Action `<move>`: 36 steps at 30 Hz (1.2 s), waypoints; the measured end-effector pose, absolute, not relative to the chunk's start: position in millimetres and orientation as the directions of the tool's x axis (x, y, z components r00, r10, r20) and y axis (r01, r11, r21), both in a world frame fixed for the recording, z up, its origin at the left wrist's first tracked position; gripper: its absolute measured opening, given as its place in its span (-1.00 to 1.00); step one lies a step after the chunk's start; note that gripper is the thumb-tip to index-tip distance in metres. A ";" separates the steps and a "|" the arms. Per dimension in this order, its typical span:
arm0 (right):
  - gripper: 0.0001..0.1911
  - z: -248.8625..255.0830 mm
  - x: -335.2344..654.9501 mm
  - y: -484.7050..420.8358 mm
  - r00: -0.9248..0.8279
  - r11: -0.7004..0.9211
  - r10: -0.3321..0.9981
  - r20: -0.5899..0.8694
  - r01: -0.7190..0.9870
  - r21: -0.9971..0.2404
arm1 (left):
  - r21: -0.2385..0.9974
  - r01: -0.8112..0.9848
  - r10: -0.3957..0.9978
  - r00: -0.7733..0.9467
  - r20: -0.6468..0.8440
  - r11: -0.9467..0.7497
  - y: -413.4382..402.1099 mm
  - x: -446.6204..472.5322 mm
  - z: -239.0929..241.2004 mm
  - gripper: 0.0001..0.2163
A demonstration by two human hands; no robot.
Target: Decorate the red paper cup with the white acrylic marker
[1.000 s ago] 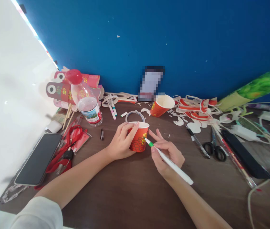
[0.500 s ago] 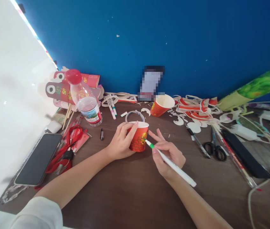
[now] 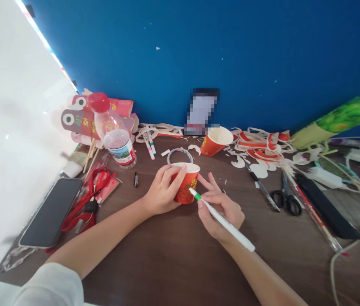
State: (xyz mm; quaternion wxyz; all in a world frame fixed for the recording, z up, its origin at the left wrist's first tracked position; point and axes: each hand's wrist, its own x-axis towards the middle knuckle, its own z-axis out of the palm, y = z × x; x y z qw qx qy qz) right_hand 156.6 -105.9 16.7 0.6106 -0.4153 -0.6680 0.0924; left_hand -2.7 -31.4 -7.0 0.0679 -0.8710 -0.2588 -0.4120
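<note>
An orange-red paper cup point(image 3: 184, 196) with a yellow and dark printed pattern stands upright on the brown table, my left hand point(image 3: 164, 191) wrapped around its left side. White shows along its rim. My right hand point(image 3: 223, 208) grips a white marker pen point(image 3: 226, 224) with a green band, its green tip at the cup's front wall. Whether the tip touches the paper I cannot tell for sure. Directly behind the cup lies a roll of clear tape point(image 3: 180, 150). Beyond it a second red paper cup point(image 3: 211, 146) stands tilted among paper scraps.
On the left are a plastic bottle point(image 3: 119, 146), a dark phone point(image 3: 52, 212) and a red lanyard point(image 3: 100, 180). Scissors point(image 3: 285, 199), a pen point(image 3: 264, 189), a black case point(image 3: 328, 206) and white cables lie right. Red-white paper strips point(image 3: 262, 146) pile up by the blue partition point(image 3: 173, 63).
The marker tip has moved left and slightly down across the cup's front, my right hand moving with it. The cup has turned or shifted a little to the right under my left hand.
</note>
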 end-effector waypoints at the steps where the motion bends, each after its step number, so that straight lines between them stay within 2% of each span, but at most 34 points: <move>1: -0.81 16.7 156.3 -105.7 0.094 0.639 0.663 0.742 0.445 -0.627 | 0.095 0.509 0.396 0.525 0.753 -0.855 -31.5 -2.7 -7.1 -0.15; 12: -0.82 15.1 152.8 -104.4 0.164 0.615 0.662 0.731 0.439 -0.655 | 0.107 0.501 0.399 0.521 0.754 -0.858 -31.7 -2.2 -6.7 -0.10; 36: -0.83 17.3 154.4 -103.1 0.192 0.609 0.674 0.714 0.403 -0.683 | 0.117 0.508 0.405 0.507 0.761 -0.854 -32.3 -0.9 -6.2 -0.13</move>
